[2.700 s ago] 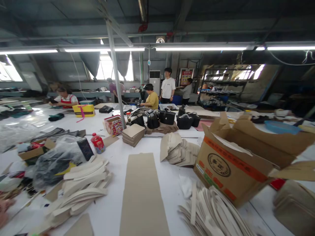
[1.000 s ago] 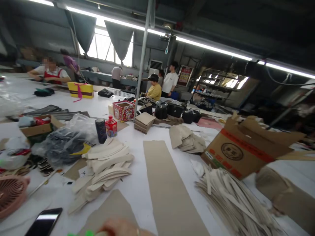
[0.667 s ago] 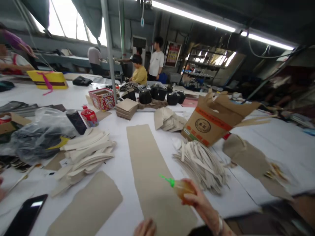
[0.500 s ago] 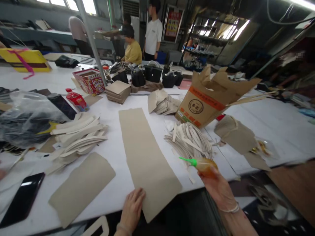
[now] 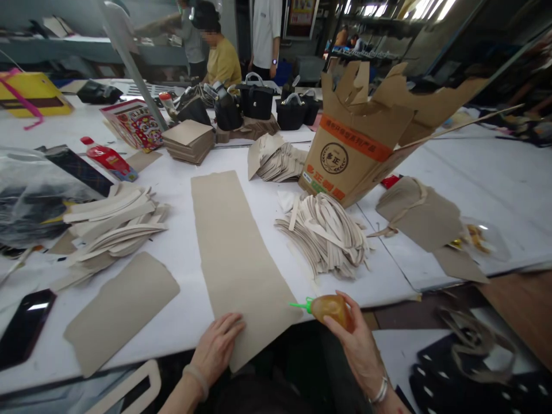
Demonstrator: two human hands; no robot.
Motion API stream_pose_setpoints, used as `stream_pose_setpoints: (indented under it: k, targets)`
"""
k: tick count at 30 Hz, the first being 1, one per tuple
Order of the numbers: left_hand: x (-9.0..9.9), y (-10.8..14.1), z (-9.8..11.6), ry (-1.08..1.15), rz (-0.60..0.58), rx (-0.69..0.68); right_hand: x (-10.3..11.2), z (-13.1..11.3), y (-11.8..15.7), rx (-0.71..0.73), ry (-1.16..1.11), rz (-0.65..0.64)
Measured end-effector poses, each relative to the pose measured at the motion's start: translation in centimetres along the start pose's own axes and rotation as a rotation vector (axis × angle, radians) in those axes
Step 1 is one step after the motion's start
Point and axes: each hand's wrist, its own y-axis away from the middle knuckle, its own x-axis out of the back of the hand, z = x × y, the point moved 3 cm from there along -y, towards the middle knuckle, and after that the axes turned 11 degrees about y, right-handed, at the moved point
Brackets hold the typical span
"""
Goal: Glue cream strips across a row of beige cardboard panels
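Note:
A long grey-beige board panel (image 5: 235, 241) lies lengthwise on the white table, its near end jutting past the edge. My left hand (image 5: 218, 345) rests on the panel's lower left edge, fingers laid flat on it. In my right hand (image 5: 360, 345) is a soft squeeze bottle (image 5: 331, 310) of amber liquid, probably glue. The bottle lies nearly level, and its thin green nozzle points left, at the panel's near right corner. Whether the tip touches the panel I cannot tell.
Left of the panel are a shorter board piece (image 5: 125, 310), a phone (image 5: 26, 328) and curved strips (image 5: 114, 230). To the right sit a bundle of thin strips (image 5: 328, 236), an open cardboard box (image 5: 349, 149) and stacked pieces (image 5: 420, 213). Black handbags (image 5: 254, 103) and people are beyond.
My right hand has brought the bottle left and closer to the panel, with the nozzle now by its right corner. The left hand stays on the panel edge. The whole view has shifted.

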Motion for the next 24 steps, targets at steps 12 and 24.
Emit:
stream_pose_setpoints:
  k: [12, 24]
  targets:
    - [-0.8, 1.1, -2.5, 0.056, -0.039, -0.092, -0.2, 2.1, -2.4, -0.349, -0.460, -0.178]
    - [-0.6, 0.8, -5.5, 0.020, -0.219, -0.307, -0.1, 1.7, -4.2, -0.249, -0.186, -0.194]
